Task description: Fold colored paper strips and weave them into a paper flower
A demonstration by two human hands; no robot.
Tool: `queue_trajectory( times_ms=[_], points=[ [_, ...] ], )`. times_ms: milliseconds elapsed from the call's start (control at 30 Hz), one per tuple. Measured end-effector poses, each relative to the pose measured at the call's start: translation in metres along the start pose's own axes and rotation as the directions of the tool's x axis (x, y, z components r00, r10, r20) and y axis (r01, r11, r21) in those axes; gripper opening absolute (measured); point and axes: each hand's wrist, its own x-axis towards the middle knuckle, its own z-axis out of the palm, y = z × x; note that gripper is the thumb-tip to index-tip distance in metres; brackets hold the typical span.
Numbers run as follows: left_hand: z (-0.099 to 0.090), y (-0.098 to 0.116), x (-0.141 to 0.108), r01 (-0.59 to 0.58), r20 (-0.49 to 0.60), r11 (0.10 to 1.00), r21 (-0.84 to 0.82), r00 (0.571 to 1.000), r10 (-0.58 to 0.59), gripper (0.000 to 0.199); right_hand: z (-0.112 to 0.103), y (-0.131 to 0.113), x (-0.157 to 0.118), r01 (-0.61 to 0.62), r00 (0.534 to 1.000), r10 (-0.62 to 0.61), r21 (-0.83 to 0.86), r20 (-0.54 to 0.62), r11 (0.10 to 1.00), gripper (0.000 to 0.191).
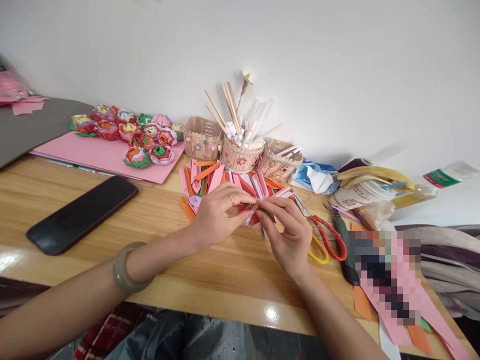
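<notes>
My left hand (pixel 219 215), with a ring on one finger and a bangle at the wrist, pinches a small folded paper piece between thumb and fingertips. My right hand (pixel 288 232) meets it fingertip to fingertip and grips the same piece. Only a little of this folded paper (pixel 267 215) shows, dark green beside my right thumb; the fingers hide the rest. Just behind both hands lies a pile of folded paper strips (pixel 210 175) in pink, orange, white and green. Red and yellow handled scissors (pixel 330 235) rest to the right of my right hand.
Several folded paper flowers (pixel 129 131) sit on pink sheets (pixel 75 150). A black phone (pixel 82 215) lies at left. Three decorated baskets (pixel 240 157) stand by the wall. To the right are a banana (pixel 375 175), a lidded cup (pixel 360 192), a bottle (pixel 442 177) and green-handled pliers (pixel 345 245).
</notes>
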Motion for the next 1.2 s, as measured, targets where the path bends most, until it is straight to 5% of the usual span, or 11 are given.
queue_trajectory(
  times_ms=[200, 800, 1200],
  points=[
    [-0.0001, 0.0001, -0.0012, -0.050, -0.050, 0.999, -0.013, 0.998, 0.049, 0.009, 0.0005, -0.0015, -0.0033, 0.115, 0.992, -0.117, -0.045, -0.046, 0.992, 0.034],
    [0.0014, -0.0047, -0.0031, -0.043, -0.099, 0.999, -0.008, 0.994, 0.042, 0.007, 0.0044, 0.0053, -0.0064, 0.207, 0.970, -0.217, -0.091, -0.112, 0.974, 0.035],
    [-0.0009, -0.0025, 0.0000, -0.228, -0.060, 0.972, 0.059, 0.971, 0.232, 0.008, 0.0022, 0.0012, -0.0016, -0.089, 0.994, 0.100, 0.198, -0.045, 0.976, 0.017]
  ],
)
